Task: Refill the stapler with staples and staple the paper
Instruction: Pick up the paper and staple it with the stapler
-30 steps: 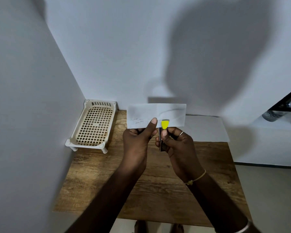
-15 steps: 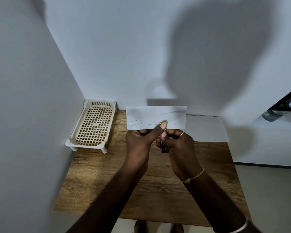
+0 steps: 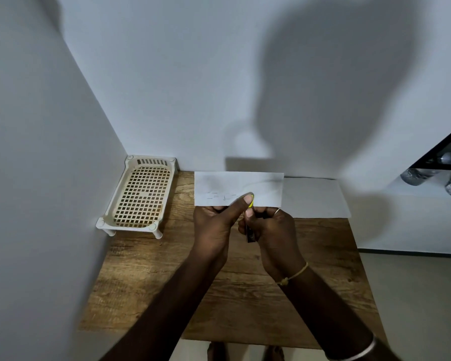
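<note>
A folded white paper [image 3: 261,187] is held upright above the wooden table [image 3: 245,295]; several staples show in a row near its lower edge. My left hand [image 3: 215,227] pinches the paper's bottom edge, and its thumb lies over the yellow tip of the stapler [image 3: 250,231]. My right hand [image 3: 274,233] grips the small dark stapler, which is closed on the paper's lower edge. Most of the stapler is hidden by both hands.
A cream plastic basket tray [image 3: 141,196] on short legs stands at the back left against the wall. A white sheet [image 3: 315,199] lies flat at the table's back right. Walls close in on the left and behind. Bottles [image 3: 432,178] lie on a shelf at far right.
My left thumb has slid right along the paper's edge and now covers the stapler's yellow tip, which was plainly visible before. The paper has sunk slightly.
</note>
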Tool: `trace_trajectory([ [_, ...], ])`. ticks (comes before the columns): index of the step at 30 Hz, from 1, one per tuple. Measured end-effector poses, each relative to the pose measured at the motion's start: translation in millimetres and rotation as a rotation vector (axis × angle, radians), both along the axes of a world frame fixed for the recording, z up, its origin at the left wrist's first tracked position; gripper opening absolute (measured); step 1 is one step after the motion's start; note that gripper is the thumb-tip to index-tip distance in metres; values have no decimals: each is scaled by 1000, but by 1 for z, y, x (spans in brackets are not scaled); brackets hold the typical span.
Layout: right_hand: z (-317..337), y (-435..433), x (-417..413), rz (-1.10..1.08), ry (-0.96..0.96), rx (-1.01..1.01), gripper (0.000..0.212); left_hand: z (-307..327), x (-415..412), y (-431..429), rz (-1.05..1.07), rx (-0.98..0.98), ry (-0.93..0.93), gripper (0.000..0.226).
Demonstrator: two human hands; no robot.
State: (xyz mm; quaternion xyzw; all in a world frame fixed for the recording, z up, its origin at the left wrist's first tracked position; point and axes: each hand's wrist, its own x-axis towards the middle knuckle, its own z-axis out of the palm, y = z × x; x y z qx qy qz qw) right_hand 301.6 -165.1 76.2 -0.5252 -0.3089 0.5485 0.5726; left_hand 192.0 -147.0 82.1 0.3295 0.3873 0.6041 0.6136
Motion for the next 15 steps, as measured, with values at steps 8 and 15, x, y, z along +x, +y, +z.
trace_trajectory([
  [8,4,-5,5,123,24,29,35,-3,-4,2,39,-92,-67,29],
  [15,1,-8,7,155,60,52,33,-3,-4,3,129,-168,-69,33],
])
